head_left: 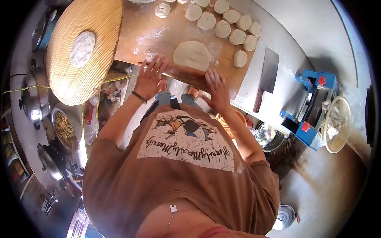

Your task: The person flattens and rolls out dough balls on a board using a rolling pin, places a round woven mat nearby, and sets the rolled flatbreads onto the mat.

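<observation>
Left hand and right hand, unclenched on the brown wooden rolling pin, should press round cream dough evenly near the tan surface's edge

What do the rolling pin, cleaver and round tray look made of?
Rolling pin: likely smooth wood; reddish-brown, grain not legible.
Cleaver: metal blade, dull grey sheen; handle probably wood, by its reddish-brown colour.
Round tray: probably dried plant stalks, lightly glossy; fine parallel straw-coloured ridges.

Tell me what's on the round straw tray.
One flat, floury dough round lies near the middle of the straw tray. It hides the part of the tray directly beneath it.
</observation>
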